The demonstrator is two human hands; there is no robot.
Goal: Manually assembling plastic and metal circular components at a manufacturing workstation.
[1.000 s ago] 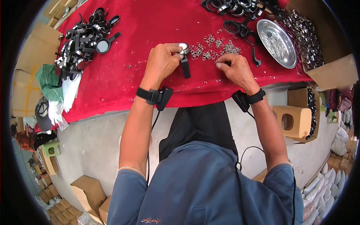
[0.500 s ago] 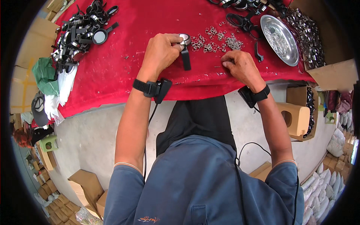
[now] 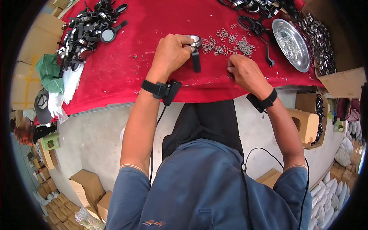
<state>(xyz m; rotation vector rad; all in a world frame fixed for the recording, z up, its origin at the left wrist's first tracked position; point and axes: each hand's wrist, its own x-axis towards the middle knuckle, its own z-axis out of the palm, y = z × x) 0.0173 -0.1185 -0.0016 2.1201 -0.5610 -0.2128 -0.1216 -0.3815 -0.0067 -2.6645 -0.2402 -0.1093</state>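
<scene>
My left hand (image 3: 172, 53) pinches a round silver-rimmed piece with a black strap (image 3: 196, 61) just above the red cloth, and its strap hangs toward me. To the right, my right hand (image 3: 247, 73) rests low by the cloth with its fingers curled in. What those fingertips hold, if anything, is hidden. Between and beyond both hands lie several small square metal loops (image 3: 245, 46). A curved black piece (image 3: 269, 57) lies right of my right hand. Farther right, an oval metal tray (image 3: 305, 63) holds many thin, shiny metal bits.
A heap of black-strapped round pieces (image 3: 82, 36) covers the table's far left, beside a green cloth (image 3: 50, 73) and white bags (image 3: 72, 84). Black rings (image 3: 247, 23) lie near the tray. An open cardboard box (image 3: 343, 82) with metal parts borders the right side.
The whole view has shifted slightly. My right fingers have curled further inward, and a thin pin seen beside them no longer shows. My left hand keeps its pinch on the strapped piece.
</scene>
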